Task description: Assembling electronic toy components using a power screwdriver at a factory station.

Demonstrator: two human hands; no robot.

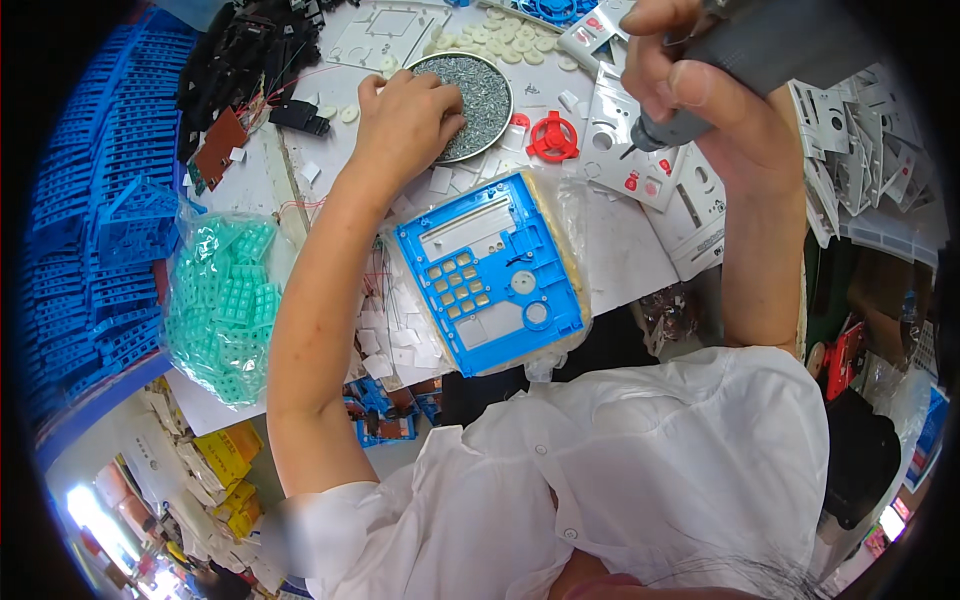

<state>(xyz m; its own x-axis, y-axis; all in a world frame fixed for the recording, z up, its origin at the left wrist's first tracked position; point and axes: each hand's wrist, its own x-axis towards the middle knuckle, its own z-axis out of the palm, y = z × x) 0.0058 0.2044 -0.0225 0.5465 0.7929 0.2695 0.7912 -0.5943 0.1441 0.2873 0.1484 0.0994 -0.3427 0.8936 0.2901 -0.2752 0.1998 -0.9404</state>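
Observation:
My left hand (408,122) is over the left side of a round metal dish (511,98) heaped with small silvery screws (482,92). Its fingers are curled together at the screws, and the fingertips are partly hidden. Raised at the upper right, my right hand (715,105) is wrapped round a dark grey electric screwdriver (755,65), its thin bit pointing down and left. Between my arms lies a blue plastic panel (500,330) with a grid of square holes, a long window and round openings. It rests on a pad wrapped in clear plastic (575,240).
A red plastic ring part (553,137) is right of the dish, with cream discs (510,45) behind. White printed plates (695,215) lie to the right. At left are a bag of green keypads (235,300), stacked blue panels (110,170) and black parts (240,70) with wires.

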